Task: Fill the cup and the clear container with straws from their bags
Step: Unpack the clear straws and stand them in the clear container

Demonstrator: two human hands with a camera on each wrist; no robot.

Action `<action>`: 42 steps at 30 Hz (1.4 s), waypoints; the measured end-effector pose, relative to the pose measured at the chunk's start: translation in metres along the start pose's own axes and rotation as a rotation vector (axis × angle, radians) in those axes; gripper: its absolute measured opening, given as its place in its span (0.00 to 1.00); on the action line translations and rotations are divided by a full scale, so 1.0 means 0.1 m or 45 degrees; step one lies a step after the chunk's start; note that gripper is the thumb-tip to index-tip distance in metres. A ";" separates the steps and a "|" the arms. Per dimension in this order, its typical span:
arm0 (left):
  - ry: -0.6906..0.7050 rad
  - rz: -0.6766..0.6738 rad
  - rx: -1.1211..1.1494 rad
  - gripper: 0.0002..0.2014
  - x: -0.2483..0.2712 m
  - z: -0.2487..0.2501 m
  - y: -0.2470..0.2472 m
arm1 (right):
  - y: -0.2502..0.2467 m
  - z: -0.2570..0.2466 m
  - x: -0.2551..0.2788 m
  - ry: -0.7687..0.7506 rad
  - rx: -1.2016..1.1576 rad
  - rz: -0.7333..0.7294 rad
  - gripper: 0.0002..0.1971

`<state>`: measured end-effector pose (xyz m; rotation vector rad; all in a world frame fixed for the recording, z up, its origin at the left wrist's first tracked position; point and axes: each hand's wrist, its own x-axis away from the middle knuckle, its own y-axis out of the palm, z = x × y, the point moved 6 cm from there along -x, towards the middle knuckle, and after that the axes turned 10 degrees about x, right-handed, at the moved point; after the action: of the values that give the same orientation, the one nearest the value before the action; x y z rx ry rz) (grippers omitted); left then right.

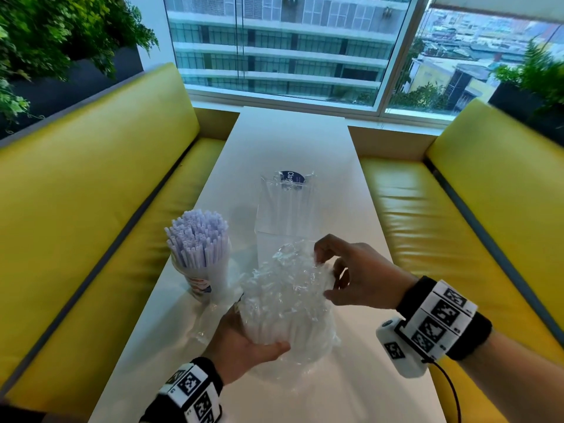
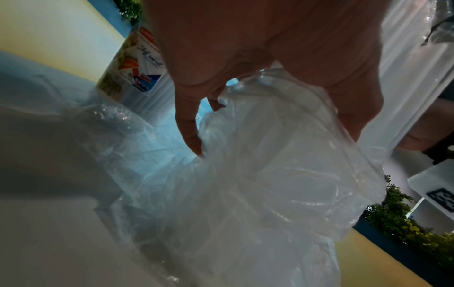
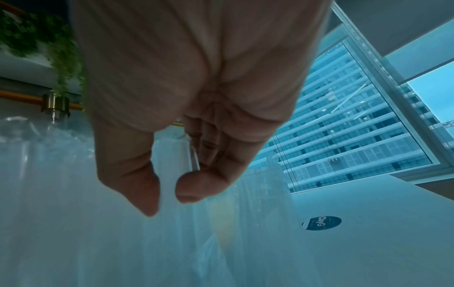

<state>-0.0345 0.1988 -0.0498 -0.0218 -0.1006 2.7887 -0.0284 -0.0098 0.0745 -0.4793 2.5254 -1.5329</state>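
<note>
A paper cup (image 1: 200,282), packed with white straws (image 1: 198,236), stands left of centre on the white table (image 1: 293,138); its printed label shows in the left wrist view (image 2: 137,64). Behind the hands a clear container (image 1: 287,209) with a dark round sticker (image 3: 321,223) holds a few clear straws. My left hand (image 1: 259,328) grips a crumpled clear bag of straws (image 1: 283,303) from below, upright above the table (image 2: 270,184). My right hand (image 1: 323,271) hovers at the bag's top right with its fingers curved. Thumb and forefinger stand slightly apart (image 3: 167,194), holding nothing I can make out.
A limp, flattened plastic bag (image 1: 207,322) lies on the table between the cup and my left hand. Yellow benches (image 1: 100,184) run along both long sides of the narrow table. A window (image 1: 280,50) closes the far end, and plants (image 1: 45,35) hang at the upper left.
</note>
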 end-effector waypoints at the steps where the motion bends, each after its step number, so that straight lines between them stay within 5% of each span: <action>1: -0.009 0.000 0.003 0.37 0.00 -0.01 0.00 | 0.00 0.01 0.00 0.008 0.031 0.032 0.24; 16: -0.069 0.011 0.028 0.38 0.00 -0.07 0.00 | 0.13 0.13 -0.02 -0.018 0.022 0.067 0.09; 20: -0.054 -0.001 0.014 0.35 -0.01 -0.06 0.01 | -0.04 0.08 -0.02 -0.017 -0.030 0.184 0.11; 25: -0.066 0.012 0.013 0.34 0.01 -0.05 0.01 | -0.04 0.14 0.00 0.084 -0.690 0.192 0.18; 30: -0.114 0.024 0.013 0.33 0.00 -0.10 -0.01 | 0.15 0.16 0.04 0.137 -0.636 0.156 0.19; 36: -0.073 0.019 0.005 0.33 0.02 -0.01 0.01 | -0.05 0.08 0.05 0.059 -0.692 0.364 0.13; 42: -0.090 0.014 -0.008 0.35 0.02 -0.02 0.01 | 0.07 0.03 0.05 -0.004 -0.664 0.199 0.13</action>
<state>-0.0363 0.1986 -0.0518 0.0746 -0.1270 2.8008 -0.0333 -0.0115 0.0672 -0.3269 2.8692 -0.8101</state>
